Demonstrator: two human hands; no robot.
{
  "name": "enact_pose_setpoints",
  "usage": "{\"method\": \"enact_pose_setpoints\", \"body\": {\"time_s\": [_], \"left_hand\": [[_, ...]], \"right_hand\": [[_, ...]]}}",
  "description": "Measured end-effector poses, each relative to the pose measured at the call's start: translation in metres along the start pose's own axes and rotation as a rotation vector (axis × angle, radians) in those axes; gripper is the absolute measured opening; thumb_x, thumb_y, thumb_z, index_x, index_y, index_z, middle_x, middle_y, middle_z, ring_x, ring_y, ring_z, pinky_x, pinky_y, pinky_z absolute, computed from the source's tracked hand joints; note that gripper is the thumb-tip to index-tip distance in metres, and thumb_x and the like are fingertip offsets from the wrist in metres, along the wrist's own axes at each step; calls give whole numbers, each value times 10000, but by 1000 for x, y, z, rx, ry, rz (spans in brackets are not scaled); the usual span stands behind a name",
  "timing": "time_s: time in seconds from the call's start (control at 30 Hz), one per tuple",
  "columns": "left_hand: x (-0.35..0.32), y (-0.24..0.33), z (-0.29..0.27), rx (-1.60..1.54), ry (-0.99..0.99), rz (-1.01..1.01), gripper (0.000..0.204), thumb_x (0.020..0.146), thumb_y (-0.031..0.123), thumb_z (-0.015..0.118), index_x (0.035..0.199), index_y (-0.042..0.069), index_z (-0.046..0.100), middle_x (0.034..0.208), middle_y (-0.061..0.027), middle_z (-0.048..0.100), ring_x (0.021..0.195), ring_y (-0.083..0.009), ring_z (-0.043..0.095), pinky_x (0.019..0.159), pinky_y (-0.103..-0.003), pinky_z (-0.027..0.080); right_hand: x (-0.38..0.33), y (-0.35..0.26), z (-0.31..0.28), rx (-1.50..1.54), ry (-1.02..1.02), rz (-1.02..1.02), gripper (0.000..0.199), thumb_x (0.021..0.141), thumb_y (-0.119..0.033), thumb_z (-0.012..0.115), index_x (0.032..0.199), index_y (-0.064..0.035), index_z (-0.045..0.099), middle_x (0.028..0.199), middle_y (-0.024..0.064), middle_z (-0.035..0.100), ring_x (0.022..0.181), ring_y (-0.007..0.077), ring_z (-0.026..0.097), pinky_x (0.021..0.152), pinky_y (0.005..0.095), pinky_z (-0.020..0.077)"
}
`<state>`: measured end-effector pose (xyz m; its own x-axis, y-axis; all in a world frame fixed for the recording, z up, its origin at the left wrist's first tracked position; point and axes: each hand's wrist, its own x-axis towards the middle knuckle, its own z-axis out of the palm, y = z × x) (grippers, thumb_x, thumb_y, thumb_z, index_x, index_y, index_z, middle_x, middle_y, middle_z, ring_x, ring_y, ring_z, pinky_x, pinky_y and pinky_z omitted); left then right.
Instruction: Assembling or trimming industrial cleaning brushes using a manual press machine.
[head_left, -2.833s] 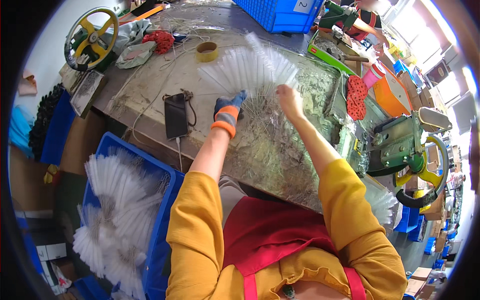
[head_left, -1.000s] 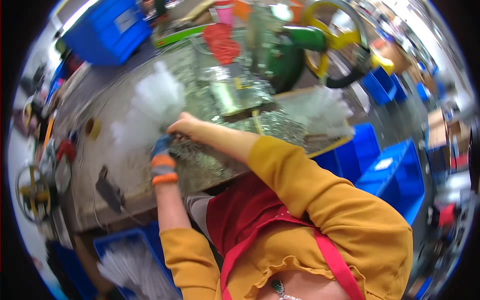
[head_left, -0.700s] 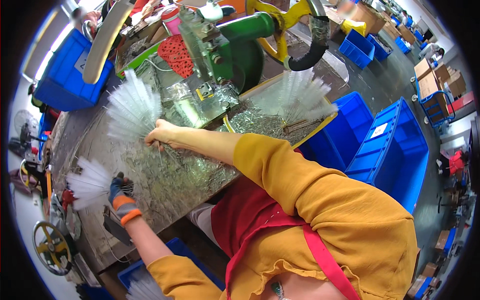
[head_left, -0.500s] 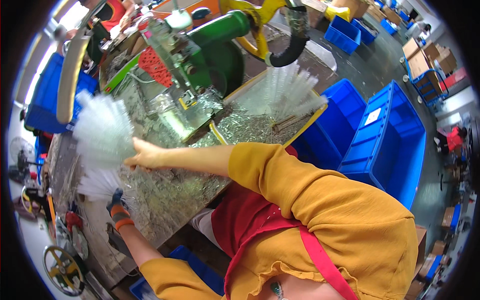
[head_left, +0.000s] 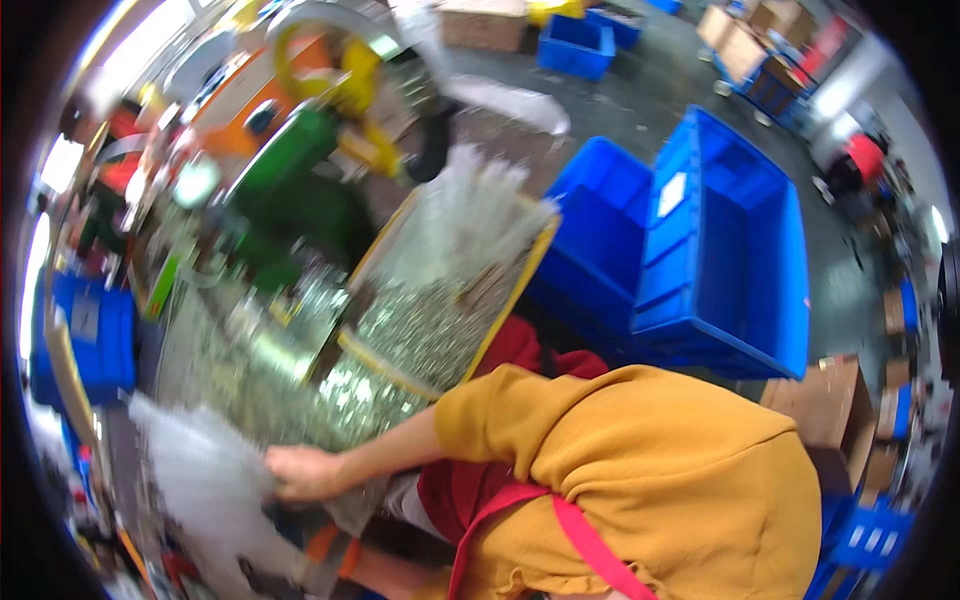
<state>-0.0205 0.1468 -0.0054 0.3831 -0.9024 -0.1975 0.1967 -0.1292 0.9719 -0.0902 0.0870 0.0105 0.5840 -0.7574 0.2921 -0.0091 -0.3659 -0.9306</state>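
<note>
Worktop (head_left: 205,365), dull grey-green. White brushes (head_left: 195,470) fanned over its left part. Right hand (head_left: 303,472), bare, grasping the brushes by their stem ends. Left hand (head_left: 298,527), gloved, just beside it; blurred, grip cannot be told.

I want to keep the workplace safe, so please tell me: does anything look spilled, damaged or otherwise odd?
Shiny scraps are strewn loosely over the yellow-edged tray beside its white bundle, which looks messy; blur hides whether they spilled. Also, the left hand wears a glove while the right hand is bare, an uneven pair.
</note>
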Motion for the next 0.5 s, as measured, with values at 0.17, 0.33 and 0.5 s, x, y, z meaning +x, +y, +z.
{"method": "enact_pose_setpoints", "body": {"time_s": [0.17, 0.33, 0.5], "left_hand": [[23, -29, 75, 233, -183, -11, 376, 834, 263, 450, 1124, 24, 433, 1057, -113, 514, 907, -190, 490, 765, -302, 378], [30, -39, 135, 289, -384, 9, 368, 836, 258, 447, 1121, 25, 437, 1057, -113, 516, 909, -190, 493, 767, -302, 380], [29, -41, 161, 299, -497, 26, 360, 838, 253, 445, 1117, 26, 442, 1057, -114, 518, 910, -190, 495, 769, -302, 383]], "right_hand": [[10, 3, -1, -19, -50, 106, 454, 669, -227, 605, 1006, 2, 404, 828, 213, 549, 843, 373, 533, 694, 433, 437], [14, -17, -21, -212, 112, 71, 401, 589, -140, 620, 891, 34, 422, 768, 206, 569, 784, 369, 557, 676, 428, 458], [15, -33, -34, -250, -62, 81, 305, 702, -193, 534, 926, 5, 473, 834, 220, 569, 818, 365, 559, 690, 438, 443]]}}
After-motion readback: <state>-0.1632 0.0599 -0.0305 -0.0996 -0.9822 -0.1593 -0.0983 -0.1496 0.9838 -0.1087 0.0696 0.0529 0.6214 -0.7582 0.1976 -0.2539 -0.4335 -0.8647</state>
